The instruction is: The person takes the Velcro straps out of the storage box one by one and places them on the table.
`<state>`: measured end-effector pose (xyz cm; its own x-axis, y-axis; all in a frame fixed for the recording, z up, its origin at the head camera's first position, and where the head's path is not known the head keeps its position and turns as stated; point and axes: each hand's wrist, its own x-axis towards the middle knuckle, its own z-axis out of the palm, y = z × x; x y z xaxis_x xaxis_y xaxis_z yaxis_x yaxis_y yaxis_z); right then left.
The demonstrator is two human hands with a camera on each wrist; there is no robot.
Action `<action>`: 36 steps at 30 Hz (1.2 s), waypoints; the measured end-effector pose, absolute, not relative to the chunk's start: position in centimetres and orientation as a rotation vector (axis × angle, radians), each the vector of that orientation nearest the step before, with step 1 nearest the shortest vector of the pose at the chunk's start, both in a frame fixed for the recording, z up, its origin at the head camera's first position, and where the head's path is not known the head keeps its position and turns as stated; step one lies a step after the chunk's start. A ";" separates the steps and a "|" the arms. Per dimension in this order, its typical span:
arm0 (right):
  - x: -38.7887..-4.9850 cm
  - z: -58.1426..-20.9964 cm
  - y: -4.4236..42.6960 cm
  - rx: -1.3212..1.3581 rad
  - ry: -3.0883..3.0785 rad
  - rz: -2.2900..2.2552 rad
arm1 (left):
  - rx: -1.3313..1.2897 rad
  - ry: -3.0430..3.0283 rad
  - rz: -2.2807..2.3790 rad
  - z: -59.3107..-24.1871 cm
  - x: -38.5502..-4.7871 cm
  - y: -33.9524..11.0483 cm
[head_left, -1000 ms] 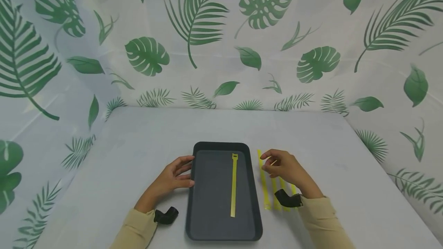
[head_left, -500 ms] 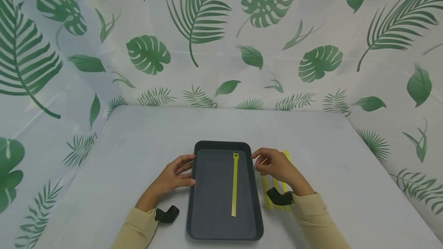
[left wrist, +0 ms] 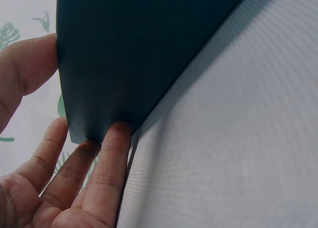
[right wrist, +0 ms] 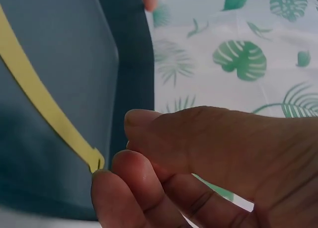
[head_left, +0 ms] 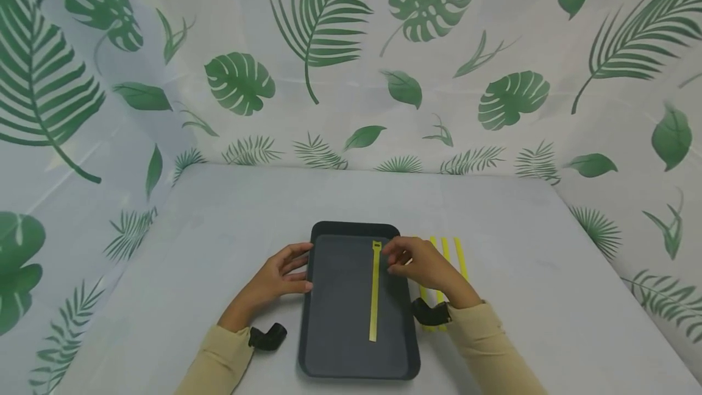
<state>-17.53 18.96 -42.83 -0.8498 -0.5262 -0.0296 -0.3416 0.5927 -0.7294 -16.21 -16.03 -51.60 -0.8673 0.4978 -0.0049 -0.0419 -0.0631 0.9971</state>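
Note:
My left hand [head_left: 276,276] rests against the left side of a dark grey rectangular tray [head_left: 337,316], with its fingertips touching the outer wall [left wrist: 129,54]. Its fingers are extended and fairly loose. A flat yellow cable strap [head_left: 375,291] with a slotted head lies lengthwise inside the tray, right of the middle. Over the tray's right rim reaches my right hand [head_left: 419,264], fingers loosely bent and nothing visible between them. In the right wrist view its fingertips [right wrist: 117,198] appear close to the slotted strap head [right wrist: 97,161]; whether they touch it cannot be told.
Several more yellow straps [head_left: 460,258] lie side by side on the white tabletop [head_left: 521,297] to the right of the tray, partly hidden under my right hand and wrist. Behind the table stands a white backdrop [head_left: 351,102] printed with green leaves.
My right hand has moved left, from above the loose straps to over the tray's right rim, near the strap inside. My left hand stays at the tray's left side.

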 end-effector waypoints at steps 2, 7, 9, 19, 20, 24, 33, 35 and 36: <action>-17.6 -43.0 18.6 -0.722 2.557 -1.106 | 0.487 1.842 1.992 -51.6 -16.2 -16.0; -18.0 -43.4 17.8 -0.742 2.508 -1.074 | 0.480 1.842 1.990 -51.6 -16.3 -15.9; -18.1 -43.5 17.5 -0.753 2.506 -1.038 | 0.478 1.846 1.987 -51.6 -16.3 -15.8; -18.4 -43.8 16.0 -0.780 2.523 -0.861 | 0.466 1.839 1.993 -51.4 -16.3 -15.8; -18.5 -43.9 15.8 -0.780 2.525 -0.854 | 0.465 1.839 1.994 -51.3 -16.3 -15.8; -18.6 -44.3 15.3 -0.825 2.558 -0.805 | 0.462 1.831 2.000 -51.3 -16.3 -15.8; -19.1 -44.9 14.7 -0.899 2.624 -0.733 | 0.455 1.831 2.004 -51.4 -16.3 -16.0; -19.2 -44.9 14.7 -0.890 2.626 -0.726 | 0.452 1.836 2.002 -51.4 -16.3 -16.0; -19.2 -45.0 14.7 -0.893 2.629 -0.720 | 0.449 1.836 2.002 -51.4 -16.3 -16.0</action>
